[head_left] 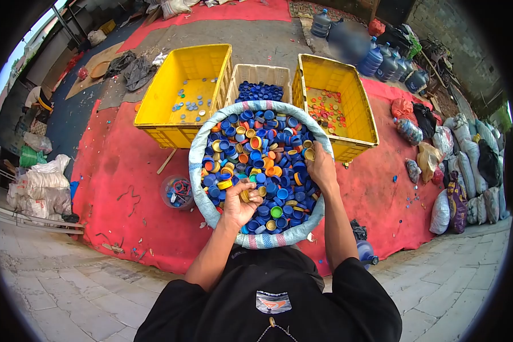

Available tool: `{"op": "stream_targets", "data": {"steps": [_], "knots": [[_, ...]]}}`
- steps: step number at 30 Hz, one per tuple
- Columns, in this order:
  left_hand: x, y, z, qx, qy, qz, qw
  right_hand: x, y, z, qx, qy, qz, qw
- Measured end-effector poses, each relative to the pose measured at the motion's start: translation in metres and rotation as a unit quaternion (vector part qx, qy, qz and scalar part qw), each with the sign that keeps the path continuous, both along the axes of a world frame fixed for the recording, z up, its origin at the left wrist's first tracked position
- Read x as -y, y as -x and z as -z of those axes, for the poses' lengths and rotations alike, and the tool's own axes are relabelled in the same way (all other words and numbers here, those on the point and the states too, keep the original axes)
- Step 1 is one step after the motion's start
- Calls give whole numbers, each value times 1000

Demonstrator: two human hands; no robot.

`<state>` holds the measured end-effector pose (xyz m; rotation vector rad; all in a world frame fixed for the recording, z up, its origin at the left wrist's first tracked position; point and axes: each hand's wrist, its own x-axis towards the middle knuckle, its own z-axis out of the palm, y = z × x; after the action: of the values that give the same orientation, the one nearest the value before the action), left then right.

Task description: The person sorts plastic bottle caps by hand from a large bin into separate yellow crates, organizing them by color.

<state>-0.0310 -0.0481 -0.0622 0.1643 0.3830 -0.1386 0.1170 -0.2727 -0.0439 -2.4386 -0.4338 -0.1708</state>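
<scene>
A round sack with a rolled, pale blue and striped rim [197,165] stands in front of me, filled with plastic bottle caps [256,157], mostly blue, with yellow, orange and a few green ones. My left hand [241,206] is over the near left part of the heap, its fingers closed on a gold-yellow bottle cap [245,196]. At the right side of the sack, my right hand [322,166] has its fingertips closed on another gold-yellow bottle cap [309,154]. Part of its grip is hidden by the back of the hand.
Beyond the sack stand a yellow crate [179,85] with grey caps, a whitish crate [256,71] of blue caps and a yellow crate [339,85] of red-orange caps. A small bucket [176,191] is left. Filled sacks [467,154] and water jugs [370,58] line the right.
</scene>
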Motion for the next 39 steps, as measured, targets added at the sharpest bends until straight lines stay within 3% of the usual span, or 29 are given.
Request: {"op": "stream_targets", "data": {"steps": [4, 7, 9, 12, 15, 16, 19, 20, 23, 27, 30, 33, 34, 38, 39], "knots": [[-6, -4, -6, 1, 12, 9, 1000, 2, 11, -2, 25, -96, 0, 995], [-10, -13, -8, -2, -18, 9, 1000, 6, 31, -22, -109, -159, 75, 978], [-16, -19, -9, -50, -87, -1, 995, 12, 45, -18, -178, -292, 81, 936], [-26, -26, -8, -57, -150, -3, 987, 22, 73, -36, -304, -468, 41, 828], [-31, -31, -13, -68, -271, -14, 960, 33, 90, -24, -378, -688, -52, 617], [-31, -34, -14, -68, -315, -15, 947, 33, 95, -22, -400, -714, -76, 570], [-31, -51, -8, -54, -507, -21, 860, 17, 121, -43, -435, -739, 34, 513], [-34, -59, -7, -44, -594, -18, 803, 21, 125, -29, -450, -754, -20, 478], [-32, -81, 0, 11, -825, -66, 560, 7, 138, -35, -467, -767, 39, 439], [-30, -112, 7, 86, -898, -74, 425, 2, 146, -24, -485, -755, 29, 440], [-26, -121, 0, 38, -906, 20, 420, 1, 149, -24, -487, -739, 35, 464], [-19, -124, -11, -27, -890, 67, 451, -3, 148, -27, -484, -730, 45, 480], [-20, -124, -2, -11, -883, 42, 467, -4, 147, -26, -484, -725, 47, 487], [-12, -109, -1, 54, -896, -38, 440, -11, 143, -22, -467, -707, 87, 524], [-6, -99, -11, 77, -877, -28, 474, -11, 141, -18, -467, -706, 78, 527]]}}
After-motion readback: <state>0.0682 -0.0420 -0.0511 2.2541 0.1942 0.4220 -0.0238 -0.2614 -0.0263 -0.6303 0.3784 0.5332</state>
